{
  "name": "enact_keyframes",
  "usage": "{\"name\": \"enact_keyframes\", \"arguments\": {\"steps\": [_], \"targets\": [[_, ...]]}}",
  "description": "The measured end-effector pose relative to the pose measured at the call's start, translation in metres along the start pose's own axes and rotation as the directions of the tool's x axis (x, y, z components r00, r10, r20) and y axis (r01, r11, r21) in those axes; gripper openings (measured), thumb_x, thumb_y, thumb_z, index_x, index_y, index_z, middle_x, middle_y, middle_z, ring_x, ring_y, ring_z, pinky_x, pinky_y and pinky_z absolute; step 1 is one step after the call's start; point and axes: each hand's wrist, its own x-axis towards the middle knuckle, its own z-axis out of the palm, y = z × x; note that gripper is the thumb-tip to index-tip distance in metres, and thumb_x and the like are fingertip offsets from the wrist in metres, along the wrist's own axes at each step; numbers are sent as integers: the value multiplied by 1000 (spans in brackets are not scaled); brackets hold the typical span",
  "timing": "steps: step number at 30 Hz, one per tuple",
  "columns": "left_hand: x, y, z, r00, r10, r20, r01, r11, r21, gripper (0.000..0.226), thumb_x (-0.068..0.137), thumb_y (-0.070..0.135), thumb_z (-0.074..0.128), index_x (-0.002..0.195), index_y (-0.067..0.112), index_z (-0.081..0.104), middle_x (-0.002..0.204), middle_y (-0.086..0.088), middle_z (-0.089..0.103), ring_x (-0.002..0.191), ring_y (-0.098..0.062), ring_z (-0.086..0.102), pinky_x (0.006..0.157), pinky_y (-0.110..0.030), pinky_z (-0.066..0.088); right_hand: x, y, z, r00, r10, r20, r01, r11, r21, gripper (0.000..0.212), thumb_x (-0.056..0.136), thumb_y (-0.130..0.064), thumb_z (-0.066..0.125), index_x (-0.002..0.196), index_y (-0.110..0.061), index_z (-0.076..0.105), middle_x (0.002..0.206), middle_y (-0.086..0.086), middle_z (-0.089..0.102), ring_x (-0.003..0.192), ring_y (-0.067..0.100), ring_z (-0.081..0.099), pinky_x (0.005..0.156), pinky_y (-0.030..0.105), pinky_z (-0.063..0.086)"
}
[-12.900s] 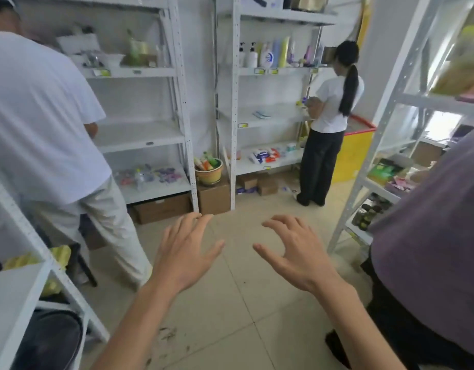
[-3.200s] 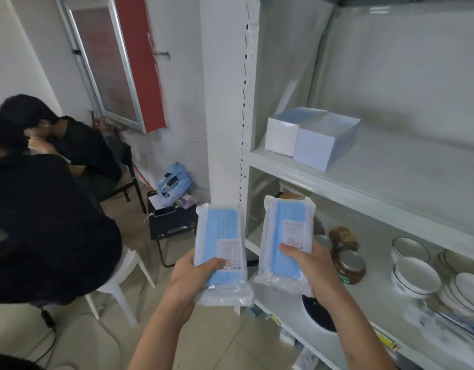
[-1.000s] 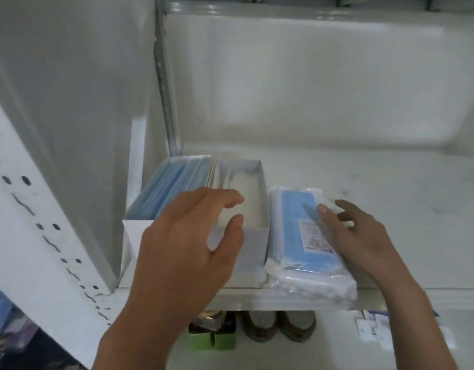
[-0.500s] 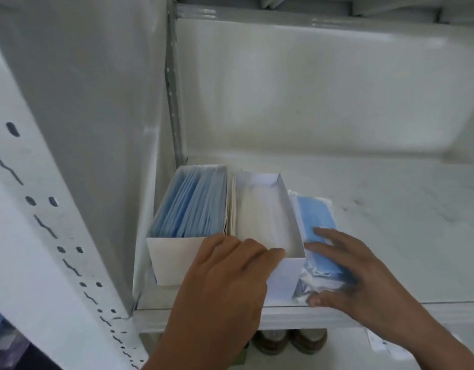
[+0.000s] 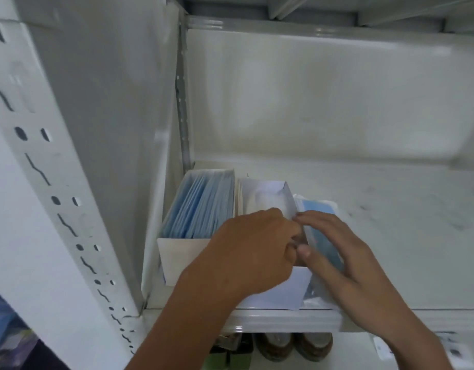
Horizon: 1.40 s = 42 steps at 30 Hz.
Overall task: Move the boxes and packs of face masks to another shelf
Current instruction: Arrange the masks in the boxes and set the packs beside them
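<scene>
Two open white boxes stand side by side in the left corner of a white metal shelf (image 5: pixel 284 320). The left box (image 5: pixel 201 206) holds blue face masks; the right box (image 5: pixel 265 196) holds white ones. A plastic pack of blue masks (image 5: pixel 320 209) lies pressed against the right box's outer wall. My left hand (image 5: pixel 252 252) covers the front of the right box, its fingers curled onto that box's right wall. My right hand (image 5: pixel 340 260) lies over the pack, thumb on its left side and fingers over its top, gripping it. The pack's front half is hidden under this hand.
A perforated white upright (image 5: pixel 43 188) and a grey side panel (image 5: pixel 110 129) close off the left. The shelf floor (image 5: pixel 404 217) runs bare to the right of the pack. Another shelf sits close overhead. Brown-lidded jars (image 5: pixel 292 345) stand on the shelf below.
My right hand has slid up over the pack and closed on it against the box. My left hand has moved from the box's front edge to its right wall. The view has come closer.
</scene>
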Motion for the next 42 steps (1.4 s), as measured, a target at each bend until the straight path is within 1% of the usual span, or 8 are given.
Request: {"name": "enact_keyframes", "arguments": {"steps": [6, 11, 21, 25, 28, 33, 38, 42], "targets": [[24, -3, -8, 971, -123, 205, 84, 978, 191, 50, 89, 70, 49, 129, 41, 55, 115, 6, 59, 93, -19, 54, 76, -36, 37, -8, -3, 16, 996, 33, -86, -31, 999, 22, 39, 99, -36, 43, 137, -37, 53, 140, -14, 55, 134, 14, 48, 108, 47, 42], [41, 6, -8, 947, -143, 288, 121, 988, 92, 22, 88, 48, 63, 83, 28, 57, 81, 4, 57, 77, -19, 59, 64, -32, 45, -6, -10, 23, 993, 30, -114, -27, 999, 29, 43, 97, -25, 42, 138, -34, 49, 135, -14, 55, 130, 11, 50, 106, 41, 43], [19, -6, -11, 950, -269, -160, 239, 954, -181, 13, 85, 26, 68, 90, 24, 56, 93, 4, 57, 80, -14, 58, 66, -28, 49, 2, -7, 15, 997, 6, -72, -10, 998, -57, 37, 97, -37, 43, 132, -37, 55, 135, -18, 49, 132, 11, 45, 107, 39, 41], [5, -5, 4, 960, -140, -242, 147, 989, 11, 22, 100, 33, 53, 120, 24, 56, 120, 0, 64, 100, -22, 64, 86, -40, 57, 11, -11, 10, 999, 2, -35, -11, 966, -259, 43, 97, -42, 36, 129, -31, 64, 140, -17, 48, 135, 9, 36, 113, 40, 33], [-3, -9, 3, 917, -6, -399, 57, 992, 115, 27, 95, 26, 56, 111, 13, 73, 131, -10, 67, 110, -30, 68, 89, -45, 55, 18, -19, 5, 1000, 2, 30, 11, 908, -418, 58, 91, -45, 28, 129, -26, 67, 151, -10, 43, 142, 17, 28, 118, 47, 24], [-3, -23, 4, 981, -69, -181, 70, 998, -1, 30, 101, 30, 41, 107, 20, 69, 105, 2, 70, 93, -18, 65, 86, -38, 56, 28, -39, -6, 940, 185, 286, 68, 720, -690, 61, 86, -45, 15, 127, -33, 59, 163, -10, 22, 150, 17, 1, 121, 56, -6], [2, -31, 13, 980, -100, -174, 110, 993, 45, 35, 98, 38, 35, 105, 21, 66, 115, 3, 64, 109, -14, 57, 104, -33, 42, 42, -80, 6, 889, 339, 306, 85, 536, -840, 34, 96, -35, 25, 91, -28, 58, 110, -10, 64, 147, 27, 25, 115, 67, -15], [-5, -28, 14, 973, -98, -210, 99, 995, -4, 54, 90, 42, 27, 113, 16, 68, 120, -5, 69, 110, -23, 65, 103, -43, 49, 48, -99, 17, 865, 404, 299, 96, 451, -887, 16, 97, -30, 36, 81, -28, 39, 89, -2, 49, 140, 35, 34, 111, 73, -14]]}}
